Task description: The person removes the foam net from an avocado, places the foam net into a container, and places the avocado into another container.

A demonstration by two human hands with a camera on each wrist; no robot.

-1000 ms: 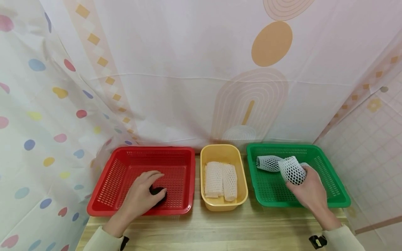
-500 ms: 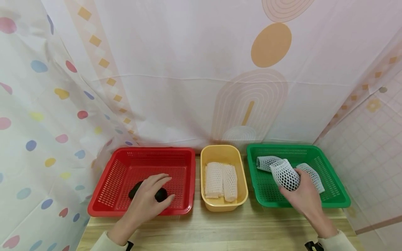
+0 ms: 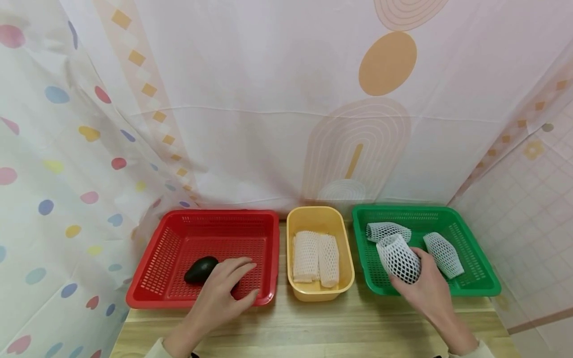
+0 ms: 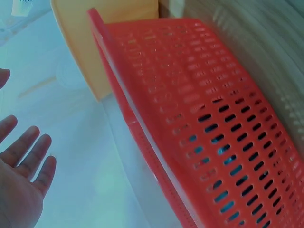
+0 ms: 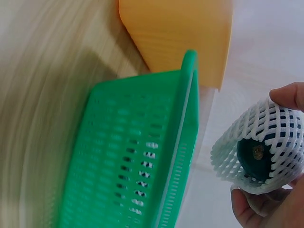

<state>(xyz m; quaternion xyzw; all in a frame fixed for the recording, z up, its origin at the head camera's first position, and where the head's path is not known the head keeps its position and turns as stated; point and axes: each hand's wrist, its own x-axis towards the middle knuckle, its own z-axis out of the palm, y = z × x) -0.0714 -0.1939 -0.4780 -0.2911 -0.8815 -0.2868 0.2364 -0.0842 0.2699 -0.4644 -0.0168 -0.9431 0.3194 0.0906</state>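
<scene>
My right hand (image 3: 427, 293) grips an avocado in a white foam net sleeve (image 3: 398, 259) over the green basket (image 3: 385, 291). In the right wrist view, the avocado's dark stem end (image 5: 256, 156) shows through the sleeve's open end, with the thumb on top and fingers below. My left hand (image 3: 219, 296) hovers over the front of the red basket (image 3: 147, 302), fingers spread and holding nothing. A bare dark avocado (image 3: 200, 270) lies just left of it; a second dark patch is mostly hidden behind the fingers. The left wrist view shows the left hand's (image 4: 23, 175) loose fingers.
Between the baskets stands a yellow tub (image 3: 320, 297) holding flat foam net sleeves (image 3: 306, 256). Two netted fruits lie in the green basket, one at the back left (image 3: 388, 231) and one at the right (image 3: 444, 254). A patterned curtain (image 3: 250, 149) hangs behind the wooden table (image 3: 304, 328).
My left hand has moved right and toward the front edge, uncovering an avocado. My right hand has brought the sleeved avocado left and nearer, away from the netted fruit at the right.
</scene>
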